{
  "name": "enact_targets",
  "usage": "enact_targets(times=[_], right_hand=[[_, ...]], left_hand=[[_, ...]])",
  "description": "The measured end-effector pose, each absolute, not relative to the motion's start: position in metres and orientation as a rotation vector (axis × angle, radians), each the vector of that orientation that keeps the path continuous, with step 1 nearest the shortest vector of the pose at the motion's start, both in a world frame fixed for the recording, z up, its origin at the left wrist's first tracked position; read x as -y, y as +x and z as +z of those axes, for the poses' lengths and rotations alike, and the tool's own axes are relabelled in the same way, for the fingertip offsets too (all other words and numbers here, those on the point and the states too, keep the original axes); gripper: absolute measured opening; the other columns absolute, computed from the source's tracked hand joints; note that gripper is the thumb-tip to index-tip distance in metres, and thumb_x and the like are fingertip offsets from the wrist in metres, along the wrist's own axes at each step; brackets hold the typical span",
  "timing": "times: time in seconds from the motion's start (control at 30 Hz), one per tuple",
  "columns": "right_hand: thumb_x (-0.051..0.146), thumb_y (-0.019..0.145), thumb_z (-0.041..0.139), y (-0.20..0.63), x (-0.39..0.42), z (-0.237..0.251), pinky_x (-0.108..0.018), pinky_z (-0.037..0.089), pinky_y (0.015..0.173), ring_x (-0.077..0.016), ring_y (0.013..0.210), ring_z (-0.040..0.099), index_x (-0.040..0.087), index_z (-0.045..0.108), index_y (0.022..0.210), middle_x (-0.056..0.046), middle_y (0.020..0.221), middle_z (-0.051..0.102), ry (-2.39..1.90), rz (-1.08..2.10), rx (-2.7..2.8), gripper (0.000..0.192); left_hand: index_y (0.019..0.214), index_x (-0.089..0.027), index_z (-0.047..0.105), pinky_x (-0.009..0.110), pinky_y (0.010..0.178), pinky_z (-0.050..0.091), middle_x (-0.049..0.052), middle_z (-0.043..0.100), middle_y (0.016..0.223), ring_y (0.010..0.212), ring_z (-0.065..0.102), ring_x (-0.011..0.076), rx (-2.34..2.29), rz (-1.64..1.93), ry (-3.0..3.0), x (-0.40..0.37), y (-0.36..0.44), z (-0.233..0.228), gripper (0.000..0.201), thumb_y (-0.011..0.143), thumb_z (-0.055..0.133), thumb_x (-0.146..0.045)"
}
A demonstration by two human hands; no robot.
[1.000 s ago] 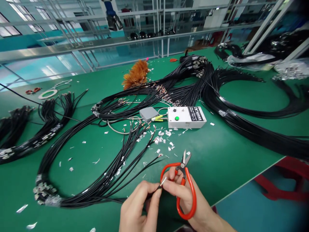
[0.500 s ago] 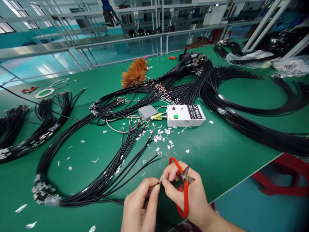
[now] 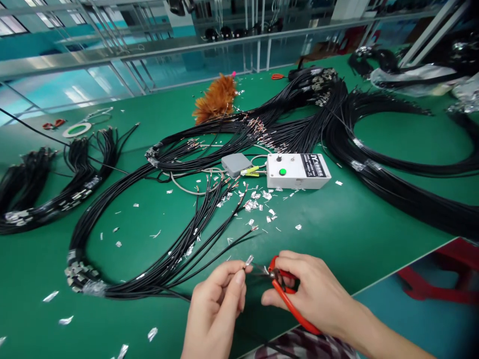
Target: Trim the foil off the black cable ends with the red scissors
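Note:
My left hand point(image 3: 220, 304) pinches the end of a black cable between thumb and fingers. A bit of silvery foil point(image 3: 249, 260) stands up from that end. My right hand point(image 3: 310, 289) is wrapped round red-handled scissors point(image 3: 295, 306), whose blades point left at the foil; whether they touch it I cannot tell. The cable's bundle point(image 3: 145, 286) curves over the green table point(image 3: 348, 214) to the left, its bare wire ends fanned out near the middle. White connectors point(image 3: 80, 274) sit at the bundle's far left bend.
A white control box point(image 3: 298, 172) with a green button stands beyond my hands, beside a grey box point(image 3: 236, 164). Foil scraps point(image 3: 254, 204) litter the table. More black cable bundles point(image 3: 404, 199) lie right and left. An orange feather duster point(image 3: 217, 99) and a red stool point(image 3: 437, 279) are around.
My right hand has drawn back from the cable end, and the scissors have swung from pointing away to pointing left at it. The foil now sticks up visibly. The camera view has shifted slightly.

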State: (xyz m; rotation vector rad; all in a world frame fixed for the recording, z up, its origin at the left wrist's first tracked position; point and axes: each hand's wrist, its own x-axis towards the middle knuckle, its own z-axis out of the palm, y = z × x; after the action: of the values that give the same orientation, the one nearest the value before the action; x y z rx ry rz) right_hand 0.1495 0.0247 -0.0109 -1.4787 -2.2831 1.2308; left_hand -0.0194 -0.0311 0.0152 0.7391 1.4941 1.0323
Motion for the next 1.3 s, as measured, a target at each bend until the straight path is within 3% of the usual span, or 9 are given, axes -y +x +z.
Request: enact_targets(times=[0.27, 0.5, 0.67, 0.93, 1.13, 1.2, 1.3], right_hand=[[0.06, 0.07, 0.064, 0.134, -0.029, -0.008, -0.024, 0.021, 0.047, -0.009, 0.052, 0.03, 0.015, 0.042, 0.058, 0.002, 0.058, 0.046, -1.451, 1.296, 2.286, 0.052], [0.059, 0.07, 0.065, 0.14, -0.034, -0.01, -0.023, 0.016, 0.044, -0.0093, 0.056, 0.019, 0.015, 0.034, 0.059, 0.001, 0.061, 0.023, -1.396, 1.829, 2.094, 0.054], [0.058, 0.072, 0.062, 0.143, -0.037, -0.012, -0.022, 0.016, 0.044, -0.0091, 0.055, 0.02, 0.015, 0.034, 0.06, 0.0, 0.06, 0.023, -1.365, 1.923, 2.094, 0.053], [0.066, 0.065, 0.063, 0.133, -0.037, 0.006, -0.02, 0.013, 0.039, -0.0099, 0.055, 0.018, 0.014, 0.036, 0.054, 0.001, 0.056, 0.023, -1.571, 1.551, 2.236, 0.06], [0.069, 0.069, 0.058, 0.149, -0.032, -0.003, -0.022, 0.014, 0.04, -0.0099, 0.055, 0.018, 0.014, 0.034, 0.057, 0.001, 0.056, 0.023, -1.624, 1.536, 2.241, 0.061], [0.064, 0.071, 0.061, 0.15, -0.029, -0.008, -0.022, 0.015, 0.042, -0.0091, 0.055, 0.018, 0.014, 0.032, 0.059, 0.001, 0.058, 0.023, -1.551, 1.634, 2.097, 0.059], [0.044, 0.073, 0.068, 0.137, -0.024, -0.011, -0.019, 0.029, 0.049, -0.0074, 0.057, 0.031, 0.015, 0.044, 0.068, 0.003, 0.061, 0.037, -1.304, 1.835, 1.668, 0.039]], left_hand=[[0.099, -0.009, 0.052, 0.019, 0.047, 0.025, -0.002, 0.036, 0.059, 0.053, 0.031, 0.0068, -1.435, 0.867, 0.948, 0.033, -0.033, 0.005, 0.041, 0.089, 0.048, -0.048], [0.089, -0.009, 0.051, 0.018, 0.046, 0.021, -0.003, 0.036, 0.057, 0.052, 0.029, 0.0054, -1.439, 0.914, 0.811, 0.028, -0.026, 0.015, 0.035, 0.086, 0.054, -0.044], [0.084, -0.009, 0.051, 0.019, 0.046, 0.014, -0.004, 0.035, 0.055, 0.05, 0.025, 0.0045, -1.488, 0.946, 0.728, 0.027, -0.02, 0.022, 0.032, 0.083, 0.057, -0.041], [0.084, -0.012, 0.048, 0.019, 0.049, 0.016, -0.004, 0.035, 0.054, 0.052, 0.026, 0.0059, -1.521, 0.989, 0.611, 0.03, -0.021, 0.018, 0.035, 0.078, 0.061, -0.044], [0.088, -0.011, 0.049, 0.02, 0.048, 0.008, -0.005, 0.033, 0.052, 0.049, 0.02, 0.0047, -1.501, 0.998, 0.55, 0.03, -0.026, 0.029, 0.034, 0.08, 0.059, -0.043], [0.088, -0.011, 0.049, 0.019, 0.047, 0.01, -0.004, 0.034, 0.053, 0.05, 0.021, 0.0049, -1.501, 0.995, 0.559, 0.03, -0.028, 0.028, 0.036, 0.079, 0.06, -0.045], [0.089, -0.012, 0.051, 0.017, 0.047, 0.016, -0.003, 0.037, 0.056, 0.052, 0.027, 0.0056, -1.459, 0.936, 0.6, 0.031, -0.03, 0.019, 0.041, 0.077, 0.062, -0.05]])
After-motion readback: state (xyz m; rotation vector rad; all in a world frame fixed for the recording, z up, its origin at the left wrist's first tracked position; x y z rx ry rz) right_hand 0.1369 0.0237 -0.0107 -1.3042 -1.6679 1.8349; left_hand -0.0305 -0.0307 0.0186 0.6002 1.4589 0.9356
